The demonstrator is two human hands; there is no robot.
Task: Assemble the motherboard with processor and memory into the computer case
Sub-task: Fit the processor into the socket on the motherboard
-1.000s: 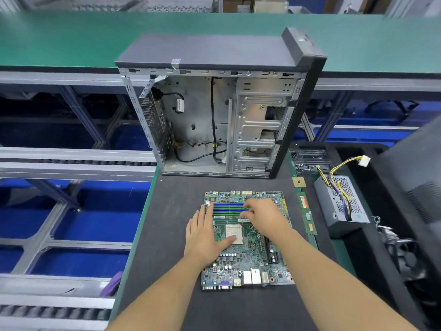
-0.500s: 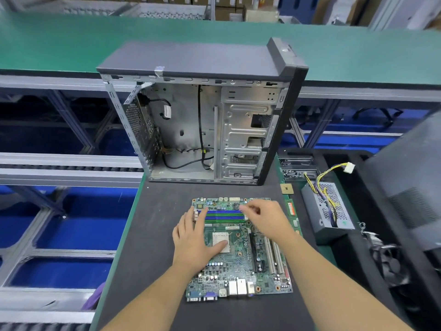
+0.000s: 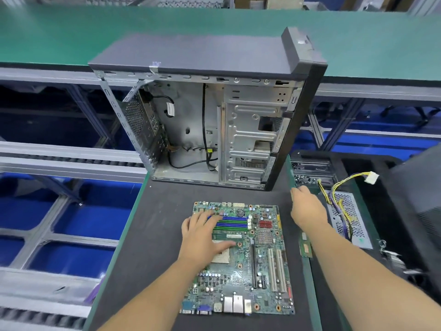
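Note:
The green motherboard (image 3: 262,271) lies flat on the black mat (image 3: 155,235) in front of the open computer case (image 3: 250,130), which stands upright with its side off. My left hand (image 3: 202,235) rests flat on the board, fingers across the blue memory slots (image 3: 235,222) and palm over part of the processor socket (image 3: 220,258). My right hand (image 3: 307,211) is off the board at the mat's right edge, near the case's front corner, fingers reaching down. What lies under it is hidden. A loose memory stick (image 3: 305,247) shows beside my right forearm.
A grey power supply (image 3: 350,220) with yellow and black cables and a white connector (image 3: 371,179) sits to the right. Behind it is a black tray (image 3: 310,168) of small parts. A green conveyor (image 3: 167,27) runs behind the case. Left of the mat is an open drop.
My right hand has left the memory slots and moved right, off the board to the mat's edge. My left hand stays on the board. The view has shifted closer.

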